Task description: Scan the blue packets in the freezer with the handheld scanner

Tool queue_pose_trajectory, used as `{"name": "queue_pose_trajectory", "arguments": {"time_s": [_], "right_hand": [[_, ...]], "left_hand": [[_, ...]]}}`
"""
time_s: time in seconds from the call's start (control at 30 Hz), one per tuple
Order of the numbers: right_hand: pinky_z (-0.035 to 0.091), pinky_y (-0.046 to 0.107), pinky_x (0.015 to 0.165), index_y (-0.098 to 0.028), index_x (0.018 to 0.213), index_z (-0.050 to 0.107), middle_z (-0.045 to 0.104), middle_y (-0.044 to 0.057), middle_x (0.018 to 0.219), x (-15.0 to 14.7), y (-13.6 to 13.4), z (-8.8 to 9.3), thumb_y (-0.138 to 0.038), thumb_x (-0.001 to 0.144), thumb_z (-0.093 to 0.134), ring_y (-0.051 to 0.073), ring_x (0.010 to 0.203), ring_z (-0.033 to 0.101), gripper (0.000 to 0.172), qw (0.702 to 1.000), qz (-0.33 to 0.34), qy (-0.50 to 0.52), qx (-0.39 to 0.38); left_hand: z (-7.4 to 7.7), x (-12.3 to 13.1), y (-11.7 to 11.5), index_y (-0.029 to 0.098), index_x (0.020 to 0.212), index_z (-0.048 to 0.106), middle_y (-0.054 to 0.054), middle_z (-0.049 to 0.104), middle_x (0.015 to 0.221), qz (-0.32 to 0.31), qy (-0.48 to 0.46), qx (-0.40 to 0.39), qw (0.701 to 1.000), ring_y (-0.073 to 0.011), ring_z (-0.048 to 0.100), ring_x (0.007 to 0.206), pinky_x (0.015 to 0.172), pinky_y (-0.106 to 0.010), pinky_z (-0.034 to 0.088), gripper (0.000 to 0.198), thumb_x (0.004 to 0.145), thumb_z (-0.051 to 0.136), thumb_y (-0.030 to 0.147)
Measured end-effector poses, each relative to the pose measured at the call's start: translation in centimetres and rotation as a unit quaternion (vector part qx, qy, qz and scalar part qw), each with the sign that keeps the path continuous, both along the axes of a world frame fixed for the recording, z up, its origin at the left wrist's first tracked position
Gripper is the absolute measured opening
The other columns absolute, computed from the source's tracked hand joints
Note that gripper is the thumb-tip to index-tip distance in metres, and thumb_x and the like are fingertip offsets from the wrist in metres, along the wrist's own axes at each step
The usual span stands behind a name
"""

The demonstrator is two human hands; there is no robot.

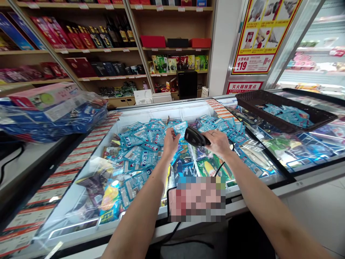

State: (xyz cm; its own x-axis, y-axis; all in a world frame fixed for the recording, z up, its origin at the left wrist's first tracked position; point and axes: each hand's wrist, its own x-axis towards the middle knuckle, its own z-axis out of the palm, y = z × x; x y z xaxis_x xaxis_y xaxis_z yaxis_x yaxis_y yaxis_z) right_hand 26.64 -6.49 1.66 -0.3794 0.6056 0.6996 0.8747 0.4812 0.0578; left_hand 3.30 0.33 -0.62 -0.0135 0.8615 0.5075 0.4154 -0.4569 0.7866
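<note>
Over the glass-topped freezer, my left hand (171,141) pinches a small blue packet (180,128) by its lower left edge. My right hand (218,142) is wrapped round the handle of a black barcode scanner (194,136). The scanner's head points left at the packet, close beside it; whether they touch I cannot tell. A black cable runs down from the handle. Many similar blue packets (142,158) lie spread on the freezer top to the left, and another heap (229,126) lies to the right of the scanner.
A dark brown basket (242,96) with more blue packets stands at the right. Plastic-wrapped boxes (59,111) are stacked at the left. A device with a blurred-out screen (198,199) sits at the freezer's front edge. Stocked shelves (107,48) line the back wall.
</note>
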Motion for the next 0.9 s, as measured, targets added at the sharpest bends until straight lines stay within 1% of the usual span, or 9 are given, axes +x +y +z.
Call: {"name": "queue_pose_trajectory", "arguments": {"time_s": [0.07, 0.17, 0.23, 0.33, 0.4, 0.67, 0.9], "right_hand": [[0.04, 0.029, 0.077, -0.02, 0.107, 0.062, 0.067, 0.005, 0.088, -0.02, -0.07, 0.08, -0.024, 0.078, 0.061, 0.019, 0.087, 0.059, 0.03, 1.0, 0.0, 0.0, -0.002], [0.04, 0.029, 0.077, -0.021, 0.107, 0.063, 0.067, 0.005, 0.088, -0.1, -0.21, 0.21, -0.023, 0.077, 0.061, 0.019, 0.087, 0.059, 0.03, 1.0, -0.003, -0.003, -0.007], [0.04, 0.029, 0.076, -0.021, 0.106, 0.063, 0.067, 0.005, 0.088, -0.18, -0.28, 0.27, -0.024, 0.078, 0.061, 0.019, 0.087, 0.058, 0.029, 1.0, -0.002, -0.003, -0.007], [0.04, 0.029, 0.076, -0.021, 0.106, 0.063, 0.067, 0.005, 0.088, -0.28, -0.32, 0.29, -0.024, 0.078, 0.061, 0.019, 0.087, 0.059, 0.028, 1.0, -0.001, -0.001, -0.004], [0.04, 0.029, 0.076, -0.021, 0.106, 0.063, 0.067, 0.005, 0.089, -0.31, -0.31, 0.27, -0.023, 0.078, 0.061, 0.019, 0.087, 0.059, 0.028, 1.0, -0.001, 0.001, -0.002], [0.04, 0.029, 0.076, -0.02, 0.106, 0.063, 0.067, 0.005, 0.089, -0.34, -0.25, 0.17, -0.023, 0.079, 0.06, 0.019, 0.087, 0.059, 0.027, 1.0, 0.001, 0.002, 0.003], [0.039, 0.029, 0.076, -0.02, 0.105, 0.062, 0.067, 0.005, 0.089, -0.37, -0.18, 0.11, -0.023, 0.079, 0.059, 0.02, 0.086, 0.059, 0.026, 1.0, 0.006, 0.003, 0.012]], "left_hand": [[0.12, 0.01, -0.13, 0.018, 0.1, 0.053, -0.001, 0.054, 0.079, -0.001, 0.005, -0.002, 1.0, -0.0118, 0.048, 0.066, 0.061, -0.025, 0.037, 0.025, 0.079, 0.059, 0.028], [0.5, -0.01, -0.36, 0.019, 0.092, 0.054, -0.001, 0.055, 0.078, -0.012, 0.006, -0.009, 1.0, -0.0117, 0.047, 0.064, 0.06, -0.025, 0.035, 0.017, 0.079, 0.058, 0.029], [0.69, -0.03, -0.44, 0.019, 0.084, 0.053, -0.001, 0.053, 0.074, -0.016, 0.016, -0.013, 1.0, -0.0117, 0.045, 0.062, 0.059, -0.025, 0.033, 0.013, 0.08, 0.057, 0.03], [0.79, -0.07, -0.39, 0.019, 0.072, 0.049, 0.001, 0.047, 0.066, -0.008, 0.035, -0.012, 0.999, -0.0119, 0.041, 0.059, 0.057, -0.025, 0.03, 0.017, 0.081, 0.056, 0.033], [0.75, -0.1, -0.3, 0.02, 0.068, 0.045, 0.001, 0.044, 0.063, -0.001, 0.044, -0.01, 0.999, -0.012, 0.039, 0.058, 0.056, -0.025, 0.028, 0.022, 0.081, 0.056, 0.034], [0.7, -0.16, -0.28, 0.02, 0.066, 0.037, 0.002, 0.039, 0.062, 0.012, 0.083, -0.007, 0.996, -0.0119, 0.036, 0.057, 0.056, -0.025, 0.024, 0.027, 0.083, 0.053, 0.035], [0.73, -0.16, -0.3, 0.02, 0.066, 0.038, 0.001, 0.041, 0.064, 0.012, 0.087, -0.007, 0.996, -0.0125, 0.038, 0.059, 0.057, -0.026, 0.025, 0.027, 0.083, 0.054, 0.034]]}}
